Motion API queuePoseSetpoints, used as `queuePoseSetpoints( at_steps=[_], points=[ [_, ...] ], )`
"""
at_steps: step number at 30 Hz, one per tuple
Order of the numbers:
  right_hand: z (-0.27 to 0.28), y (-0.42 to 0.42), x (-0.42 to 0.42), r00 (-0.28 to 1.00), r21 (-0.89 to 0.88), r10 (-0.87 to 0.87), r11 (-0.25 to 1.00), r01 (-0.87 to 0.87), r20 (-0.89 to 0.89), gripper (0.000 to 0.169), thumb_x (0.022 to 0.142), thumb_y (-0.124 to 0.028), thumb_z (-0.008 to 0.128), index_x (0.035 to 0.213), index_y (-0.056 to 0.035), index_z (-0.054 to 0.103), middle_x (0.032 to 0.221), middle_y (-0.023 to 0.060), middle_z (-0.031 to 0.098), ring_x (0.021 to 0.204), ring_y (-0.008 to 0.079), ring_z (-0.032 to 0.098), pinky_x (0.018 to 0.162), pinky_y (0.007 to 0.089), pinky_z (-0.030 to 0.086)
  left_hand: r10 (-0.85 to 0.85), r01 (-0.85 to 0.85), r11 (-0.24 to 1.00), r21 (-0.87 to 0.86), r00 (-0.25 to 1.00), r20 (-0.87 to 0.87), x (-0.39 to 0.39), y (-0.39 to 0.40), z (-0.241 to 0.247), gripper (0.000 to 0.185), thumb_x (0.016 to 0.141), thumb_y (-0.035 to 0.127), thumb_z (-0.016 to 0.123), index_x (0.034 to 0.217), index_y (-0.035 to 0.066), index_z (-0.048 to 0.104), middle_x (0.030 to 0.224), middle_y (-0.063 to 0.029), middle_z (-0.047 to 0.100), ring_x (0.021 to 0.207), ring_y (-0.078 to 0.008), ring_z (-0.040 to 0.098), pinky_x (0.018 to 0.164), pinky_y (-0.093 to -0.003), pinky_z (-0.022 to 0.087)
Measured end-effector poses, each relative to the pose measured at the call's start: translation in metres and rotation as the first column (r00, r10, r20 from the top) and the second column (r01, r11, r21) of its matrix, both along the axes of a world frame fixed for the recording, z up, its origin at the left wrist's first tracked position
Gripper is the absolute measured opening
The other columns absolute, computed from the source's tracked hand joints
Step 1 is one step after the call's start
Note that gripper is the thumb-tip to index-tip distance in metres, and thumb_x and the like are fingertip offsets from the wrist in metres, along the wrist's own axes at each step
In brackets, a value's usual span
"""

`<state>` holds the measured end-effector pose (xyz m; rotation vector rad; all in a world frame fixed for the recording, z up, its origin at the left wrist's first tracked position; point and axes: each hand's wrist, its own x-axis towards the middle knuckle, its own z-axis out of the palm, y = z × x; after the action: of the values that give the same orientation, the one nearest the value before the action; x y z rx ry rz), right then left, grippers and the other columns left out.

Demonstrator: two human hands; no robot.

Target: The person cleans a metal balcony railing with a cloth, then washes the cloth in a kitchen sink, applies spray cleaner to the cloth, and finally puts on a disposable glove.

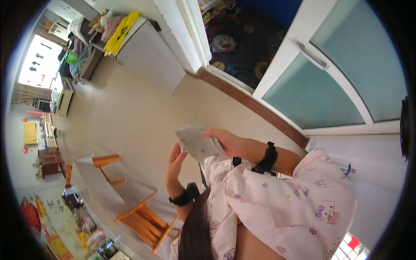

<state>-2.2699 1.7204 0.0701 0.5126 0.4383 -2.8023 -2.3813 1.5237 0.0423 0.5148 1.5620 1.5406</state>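
A folded grey cloth point(199, 143) with a few dark spots is held up in front of the patterned pink pyjama top point(269, 198). My right hand point(225, 140) grips its right side, the thumb lying along the upper edge. At the cloth's lower left corner, my left hand point(175, 160) pinches the fabric between thumb and fingers. Each wrist wears a black strap with a small device. Long dark hair point(195, 224) hangs down near my left forearm.
An orange wooden chair point(146, 224) stands at lower left beside a table point(100, 185). On the right, a glazed door point(312, 91) stands ajar by a brown threshold point(234, 92). A white cabinet point(152, 55) bears a yellow bag point(122, 34). Another person point(75, 45) sits far off.
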Motion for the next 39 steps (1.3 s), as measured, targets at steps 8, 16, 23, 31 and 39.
queuePoseSetpoints(
  at_steps=[8,16,23,31,39],
  points=[
    [-0.018,0.184,-0.174,0.972,0.005,-0.221,0.975,0.221,0.085,0.041,0.09,-0.033,0.047,0.117,-0.0037,0.052,0.111,0.0101,0.059,0.1,0.0223,0.058,0.089,0.0376,0.046,-0.27,0.269,0.962,0.038,0.963,0.017,-0.21,0.189,-0.003,0.033,0.091,0.01,0.048,0.122,-0.001,0.046,0.115,-0.0067,0.055,0.104,-0.016,0.053,0.088,-0.0296,0.042],
    [0.027,0.35,-0.23,0.582,0.114,-0.793,0.605,0.788,0.179,0.041,0.089,-0.032,0.046,0.119,-0.0037,0.052,0.113,0.012,0.059,0.102,0.0262,0.057,0.091,0.0396,0.044,-0.615,0.615,0.786,0.056,0.788,-0.025,-0.331,0.475,0.022,0.024,0.092,0.015,0.05,0.109,-0.001,0.055,0.101,-0.005,0.059,0.092,-0.0121,0.054,0.082,-0.0258,0.042],
    [0.023,0.518,-0.249,0.489,-0.108,-0.872,0.483,0.869,0.031,0.049,0.089,-0.037,0.045,0.126,-0.005,0.047,0.12,0.0138,0.054,0.11,0.0303,0.052,0.097,0.0426,0.039,-0.577,0.578,0.809,0.102,0.815,-0.044,-0.34,0.677,-0.006,0.018,0.089,0.015,0.054,0.094,-0.001,0.059,0.084,-0.0015,0.057,0.081,-0.0098,0.053,0.075,-0.0236,0.043],
    [0.063,0.707,-0.226,0.444,0.315,-0.888,0.391,0.865,-0.117,0.032,0.084,-0.013,0.051,0.113,-0.002,0.056,0.111,0.0066,0.058,0.102,0.0172,0.053,0.089,0.0308,0.042,-0.642,0.646,0.736,0.202,0.761,-0.095,-0.322,0.907,0.051,0.028,0.088,0.017,0.056,0.109,-0.001,0.054,0.106,-0.0073,0.058,0.097,-0.0163,0.056,0.084,-0.0285,0.044],
    [0.057,0.801,-0.124,0.405,0.738,-0.874,0.085,0.67,-0.267,0.027,0.078,-0.003,0.057,0.105,-0.0057,0.059,0.119,0.0068,0.053,0.112,0.0184,0.046,0.096,0.0329,0.036,-0.733,0.755,0.632,0.173,0.656,-0.182,-0.236,1.054,0.082,0.019,0.088,0.022,0.057,0.092,0.003,0.056,0.085,-0.0022,0.058,0.08,-0.0121,0.056,0.075,-0.0283,0.046]
  ],
)
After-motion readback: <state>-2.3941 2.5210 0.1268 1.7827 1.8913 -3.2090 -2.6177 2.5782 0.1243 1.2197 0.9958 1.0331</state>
